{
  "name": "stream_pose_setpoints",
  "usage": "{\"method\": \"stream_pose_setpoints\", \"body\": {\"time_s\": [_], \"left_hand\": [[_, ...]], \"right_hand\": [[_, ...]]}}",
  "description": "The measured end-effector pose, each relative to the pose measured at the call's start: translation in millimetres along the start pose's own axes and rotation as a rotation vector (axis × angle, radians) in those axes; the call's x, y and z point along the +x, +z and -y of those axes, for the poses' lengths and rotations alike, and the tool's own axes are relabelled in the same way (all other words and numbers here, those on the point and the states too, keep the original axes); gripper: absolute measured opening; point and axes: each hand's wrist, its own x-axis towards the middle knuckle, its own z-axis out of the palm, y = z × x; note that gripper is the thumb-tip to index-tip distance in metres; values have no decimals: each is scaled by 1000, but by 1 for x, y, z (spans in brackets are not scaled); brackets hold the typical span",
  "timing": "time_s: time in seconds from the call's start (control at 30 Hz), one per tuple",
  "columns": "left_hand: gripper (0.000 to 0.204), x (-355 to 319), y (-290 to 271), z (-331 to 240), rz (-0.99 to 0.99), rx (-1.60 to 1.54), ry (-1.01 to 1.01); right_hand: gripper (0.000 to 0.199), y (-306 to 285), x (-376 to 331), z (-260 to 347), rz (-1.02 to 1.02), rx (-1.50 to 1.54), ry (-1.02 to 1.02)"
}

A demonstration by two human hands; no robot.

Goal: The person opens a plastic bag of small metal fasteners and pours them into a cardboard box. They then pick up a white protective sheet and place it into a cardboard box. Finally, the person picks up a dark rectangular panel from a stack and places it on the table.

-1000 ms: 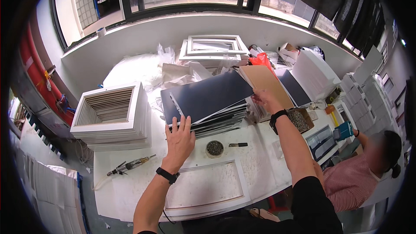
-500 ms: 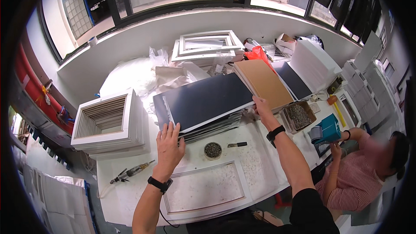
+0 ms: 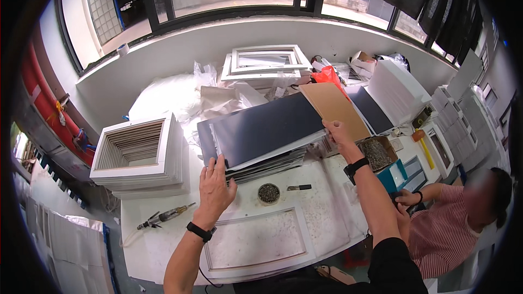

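A stack of dark glossy panels [image 3: 264, 128] lies across the middle of the table, its top panel reaching over brown boards at its right end. My right hand [image 3: 339, 133] is closed on the top panel's near right corner, thumb and fingers pinching the edge. At the near left corner, my left hand [image 3: 216, 191] rests with fingers stretched out, their tips against the panel's edge. A round tub of small metal pieces [image 3: 268, 193] and a dark-handled knife [image 3: 299, 187] lie between my forearms. Just beyond my right wrist is an open box of small metal pieces [image 3: 376, 153].
White frames [image 3: 139, 155] are stacked on the left, near a power screwdriver [image 3: 163, 216]. One white frame [image 3: 259, 239] lies in front of me. Brown boards [image 3: 332, 106] sit right of the panels. At the right, a co-worker [image 3: 444, 228] is beside a teal box [image 3: 389, 177].
The view has shifted slightly. Both my hands stay at the panel's corners. The co-worker has lowered the teal box toward the table and drawn closer to my right forearm.
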Motion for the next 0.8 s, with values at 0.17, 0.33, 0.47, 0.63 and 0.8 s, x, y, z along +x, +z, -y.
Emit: {"method": "stream_pose_setpoints", "body": {"time_s": [0.17, 0.33, 0.47, 0.63, 0.8], "left_hand": [[79, 1, -3, 2, 7, 1, 14], [72, 2, -11, 9, 60, -19, 19], [69, 8, -15, 7, 145, -47, -4], [70, 7, -17, 10, 184, -77, -29], [70, 3, -17, 11, 171, -108, -22]], "right_hand": [[38, 12, -9, 70, 25, -76, -154], [42, 16, -22, 99, 66, -205, -168], [39, 3, -12, 101, 93, -220, -186], [34, 7, -17, 114, 187, -141, -123], [36, 24, -30, 134, 178, -223, -42]]}}
